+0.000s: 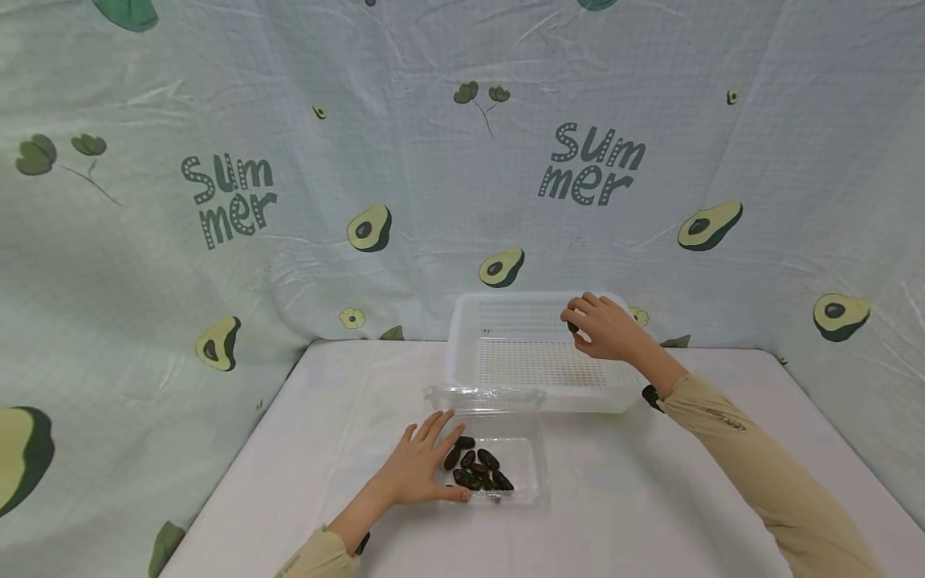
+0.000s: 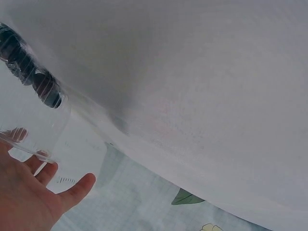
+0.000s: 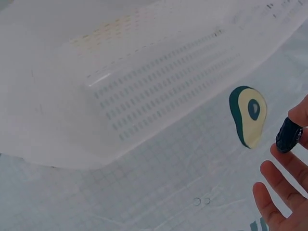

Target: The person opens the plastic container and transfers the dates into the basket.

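Above the right part of a white perforated basket [image 1: 506, 399], my right hand [image 1: 609, 329] pinches one dark, oblong date [image 3: 289, 135] between thumb and fingertips; the other fingers are spread. A clear plastic box [image 1: 531, 470] stands on the table in front of the basket, its lid [image 1: 484, 399] folded back toward the basket's near side. Several dark brown dates [image 1: 488, 459] lie in the box, mostly in its left half. My left hand [image 1: 415, 467] rests at the box's left side with fingers spread and thumb along the near edge.
The table [image 1: 621, 514] has a white cover. Behind and beside it hangs a pale curtain [image 1: 426, 160] printed with avocados and lettering, close to the basket's far side. Dark bands [image 1: 653, 397] show at both sleeve cuffs.
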Available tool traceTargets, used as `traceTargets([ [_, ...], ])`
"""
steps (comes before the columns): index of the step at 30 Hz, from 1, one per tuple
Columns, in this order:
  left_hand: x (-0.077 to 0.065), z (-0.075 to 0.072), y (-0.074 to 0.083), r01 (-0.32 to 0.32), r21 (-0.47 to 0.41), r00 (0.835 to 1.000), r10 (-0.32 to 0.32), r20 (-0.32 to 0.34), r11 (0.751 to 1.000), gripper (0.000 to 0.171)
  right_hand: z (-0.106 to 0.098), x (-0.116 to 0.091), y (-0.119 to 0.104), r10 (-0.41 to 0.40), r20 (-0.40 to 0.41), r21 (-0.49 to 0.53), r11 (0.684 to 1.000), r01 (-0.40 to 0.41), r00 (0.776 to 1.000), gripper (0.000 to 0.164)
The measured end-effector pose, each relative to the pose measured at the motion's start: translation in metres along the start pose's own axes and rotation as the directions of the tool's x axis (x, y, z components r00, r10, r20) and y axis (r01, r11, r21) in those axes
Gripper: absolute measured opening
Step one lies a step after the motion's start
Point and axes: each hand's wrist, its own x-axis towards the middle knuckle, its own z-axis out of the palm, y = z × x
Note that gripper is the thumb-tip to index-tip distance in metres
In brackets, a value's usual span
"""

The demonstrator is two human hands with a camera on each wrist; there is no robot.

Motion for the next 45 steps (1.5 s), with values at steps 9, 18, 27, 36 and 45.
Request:
traceTargets([
  [9,0.001,-0.002,0.001,0.003,0.007,1.0,-0.003,0.018,1.0,0.098,0.018,0.015,0.009,0.019,0.056,-0.017,1.0,-0.018,0.998,0.027],
  [18,0.001,-0.004,0.002,-0.003,0.008,1.0,0.003,0.02,1.0,0.097,0.031,0.02,0.013,0.064,0.147,-0.028,0.998,-0.06,0.987,0.027],
  [27,0.001,-0.003,0.001,-0.003,0.02,1.0,0.003,0.023,1.0,0.097,0.033,0.019,0.016,0.087,0.18,-0.02,0.996,-0.085,0.98,0.026],
  [36,0.001,-0.002,0.001,-0.008,0.016,1.0,0.007,0.013,1.0,0.097,0.03,0.015,0.016,0.109,0.223,-0.039,0.994,-0.103,0.969,0.026],
  [45,0.001,-0.003,0.0,0.002,0.006,1.0,-0.002,0.015,1.0,0.098,0.025,0.009,0.009,0.106,0.189,-0.006,0.994,-0.107,0.976,0.018],
])
